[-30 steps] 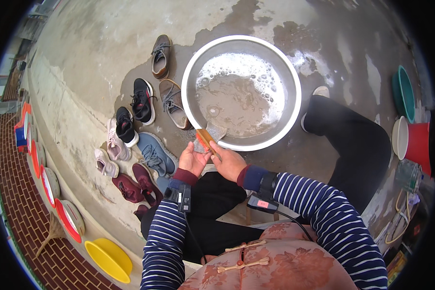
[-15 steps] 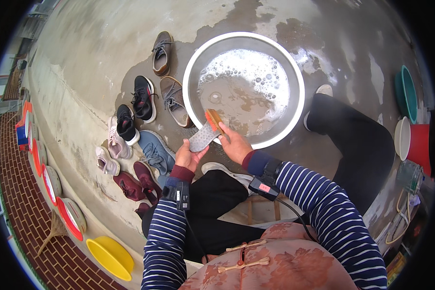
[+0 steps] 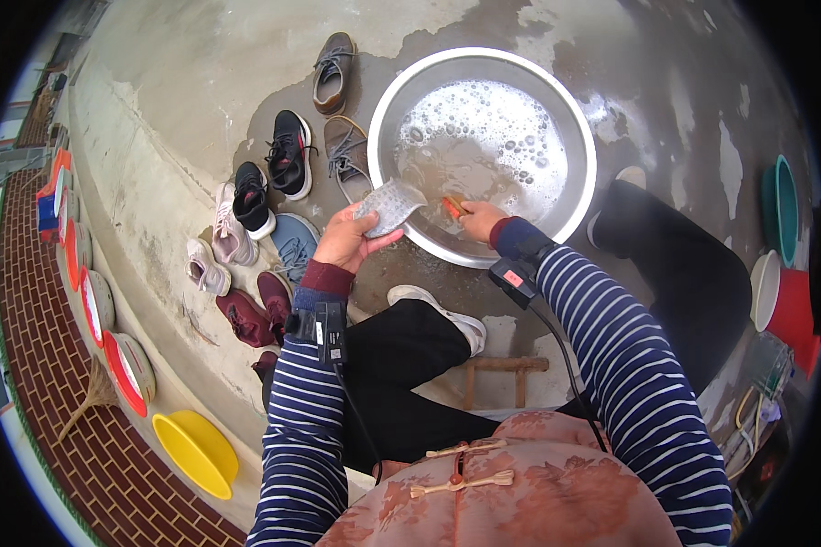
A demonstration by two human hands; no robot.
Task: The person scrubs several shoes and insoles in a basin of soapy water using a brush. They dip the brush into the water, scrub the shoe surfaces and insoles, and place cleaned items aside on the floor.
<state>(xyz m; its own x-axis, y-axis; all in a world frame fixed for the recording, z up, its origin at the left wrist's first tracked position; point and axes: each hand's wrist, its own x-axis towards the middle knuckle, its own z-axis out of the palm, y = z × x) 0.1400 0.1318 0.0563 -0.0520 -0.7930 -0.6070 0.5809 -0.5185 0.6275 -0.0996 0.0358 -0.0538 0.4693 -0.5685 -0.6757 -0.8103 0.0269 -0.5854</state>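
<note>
My left hand (image 3: 347, 239) grips a grey, dotted insole (image 3: 394, 201), which curves up over the near left rim of a large metal basin (image 3: 386, 137). In my right hand (image 3: 482, 221) is a scrub brush (image 3: 453, 208) with orange bristles and a wooden back. The brush is just inside the basin, apart from the insole and close to the water. Cloudy brown water (image 3: 438, 169) with white suds (image 3: 483, 114) fills the bottom of the basin; whether the bristles touch it I cannot tell.
Left of the basin stand several shoes: brown (image 3: 345, 150), black (image 3: 290, 155), pale pink (image 3: 233, 228), blue (image 3: 294, 244) and maroon (image 3: 244, 316). A yellow basin (image 3: 196, 456) lies lower left. Green (image 3: 781, 210) and red (image 3: 789, 314) containers stand right. A wooden stool (image 3: 506, 364) is below me.
The brush has left the insole and moved right and down into the basin with my right hand. My left hand has lifted the insole slightly. The whole view has shifted a little.
</note>
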